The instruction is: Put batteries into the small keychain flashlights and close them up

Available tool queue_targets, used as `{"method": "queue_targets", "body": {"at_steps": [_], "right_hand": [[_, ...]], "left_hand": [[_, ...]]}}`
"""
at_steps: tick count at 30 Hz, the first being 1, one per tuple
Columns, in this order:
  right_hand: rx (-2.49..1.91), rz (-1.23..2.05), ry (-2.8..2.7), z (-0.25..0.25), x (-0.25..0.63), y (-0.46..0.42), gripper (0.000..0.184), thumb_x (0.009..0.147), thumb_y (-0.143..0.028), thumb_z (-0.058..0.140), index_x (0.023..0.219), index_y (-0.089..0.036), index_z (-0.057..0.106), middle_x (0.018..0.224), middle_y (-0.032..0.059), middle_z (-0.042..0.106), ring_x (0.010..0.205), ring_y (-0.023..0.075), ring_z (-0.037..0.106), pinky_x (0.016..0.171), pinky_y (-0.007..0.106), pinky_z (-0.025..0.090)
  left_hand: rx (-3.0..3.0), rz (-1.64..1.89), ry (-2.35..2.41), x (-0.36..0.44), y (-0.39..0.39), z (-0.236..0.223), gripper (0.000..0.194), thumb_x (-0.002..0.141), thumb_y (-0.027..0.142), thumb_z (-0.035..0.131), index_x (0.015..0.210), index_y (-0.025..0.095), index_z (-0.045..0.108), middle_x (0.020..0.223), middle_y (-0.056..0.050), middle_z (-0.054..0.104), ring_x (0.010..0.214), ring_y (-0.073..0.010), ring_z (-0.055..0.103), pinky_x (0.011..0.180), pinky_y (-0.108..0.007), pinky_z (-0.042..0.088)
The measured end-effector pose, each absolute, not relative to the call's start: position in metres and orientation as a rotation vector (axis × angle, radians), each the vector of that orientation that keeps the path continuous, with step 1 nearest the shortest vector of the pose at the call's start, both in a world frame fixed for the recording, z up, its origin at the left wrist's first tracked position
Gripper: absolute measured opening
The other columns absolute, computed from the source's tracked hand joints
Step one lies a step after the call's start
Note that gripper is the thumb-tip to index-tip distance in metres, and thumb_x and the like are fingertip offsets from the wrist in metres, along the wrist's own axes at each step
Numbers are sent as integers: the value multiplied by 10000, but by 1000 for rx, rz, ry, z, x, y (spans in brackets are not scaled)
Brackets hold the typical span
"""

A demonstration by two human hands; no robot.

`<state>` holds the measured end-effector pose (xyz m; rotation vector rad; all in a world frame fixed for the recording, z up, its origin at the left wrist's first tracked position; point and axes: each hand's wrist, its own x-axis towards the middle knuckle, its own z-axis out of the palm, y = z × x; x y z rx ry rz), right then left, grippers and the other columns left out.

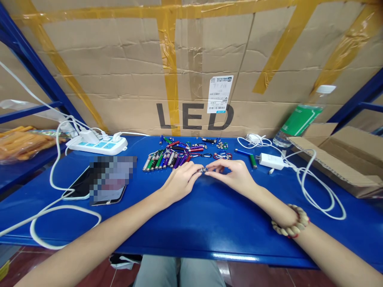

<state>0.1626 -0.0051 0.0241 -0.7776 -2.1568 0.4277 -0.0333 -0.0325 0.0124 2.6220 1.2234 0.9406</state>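
Note:
My left hand [181, 181] is closed around a small keychain flashlight [202, 170]; only its dark, shiny end shows past the fingertips. From the other side, thumb and forefinger of my right hand [235, 173] pinch that end, the remaining fingers curled. Just beyond the left hand lies a row of slim metal keychain flashlights [161, 160] in silver, green, black, blue and purple. Behind them are more tubes, red and purple ones [196, 149] among them. Carabiner clips [223, 155] and small round parts, too tiny to make out, are scattered farther right.
A power strip [98, 145] and two phones [112, 181] with white cables occupy the left. On the right are a blue-and-green tube [253, 161], a white charger [271, 160], a bottle [302, 119] and an open carton [338, 159]. A large taped box [134, 79] stands behind.

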Motion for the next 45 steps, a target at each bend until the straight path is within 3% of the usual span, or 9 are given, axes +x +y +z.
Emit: {"method": "queue_targets", "body": {"at_steps": [6, 10, 15, 22, 27, 39, 45], "right_hand": [[-772, 618, -2087, 24, 160, -5, 130, 713, -290, 698, 738, -164, 676, 679, 25, 669, 579, 119, 577, 550, 236, 459], [-689, 781, -2025, 21, 158, -3, 230, 654, -328, 737, 567, -159, 608, 698, 43, 657, 618, 136, 588, 536, 244, 445], [-659, 833, -1991, 20, 156, -4, 281, 639, -358, 743, 508, -162, 589, 667, 38, 638, 610, 137, 575, 547, 262, 438], [-641, 838, -2012, 21, 156, -7, 274, 686, -366, 708, 510, -168, 635, 655, 41, 622, 615, 134, 566, 552, 267, 440], [-661, 796, -2002, 18, 156, -7, 257, 741, -366, 659, 569, -176, 682, 755, 49, 592, 628, 117, 550, 555, 264, 443], [-678, 858, -1997, 19, 154, -10, 346, 650, -431, 718, 497, -156, 573, 719, 40, 570, 615, 118, 527, 478, 236, 398], [-725, 809, -1999, 20, 150, -14, 367, 704, -426, 672, 505, -149, 535, 679, 42, 573, 557, 98, 497, 436, 214, 353]], "left_hand": [[2720, 867, 1152, -35, -32, 10, 272, 934, 220, 317, 1073, 132, 533, 862, -64, 562, 796, -166, 538, 724, -278, 459], [2763, 830, 1075, -37, -32, 9, 279, 939, 225, 299, 1046, 132, 539, 829, -57, 548, 768, -160, 525, 710, -269, 451], [2728, 829, 1013, -37, -34, 11, 252, 935, 200, 313, 1023, 139, 541, 820, -44, 543, 762, -143, 524, 713, -242, 445], [2713, 788, 994, -39, -36, 10, 233, 929, 189, 330, 1022, 140, 538, 815, -39, 546, 752, -139, 539, 692, -227, 441], [2733, 806, 987, -39, -37, 9, 258, 934, 213, 311, 1025, 136, 540, 789, -39, 544, 714, -137, 540, 662, -226, 446], [2810, 902, 934, -39, -39, 9, 281, 935, 224, 309, 1021, 131, 560, 755, -49, 572, 661, -128, 544, 620, -221, 449], [2813, 1005, 940, -38, -39, 7, 265, 930, 209, 325, 1009, 119, 561, 755, -59, 585, 673, -128, 553, 627, -219, 457]]}}
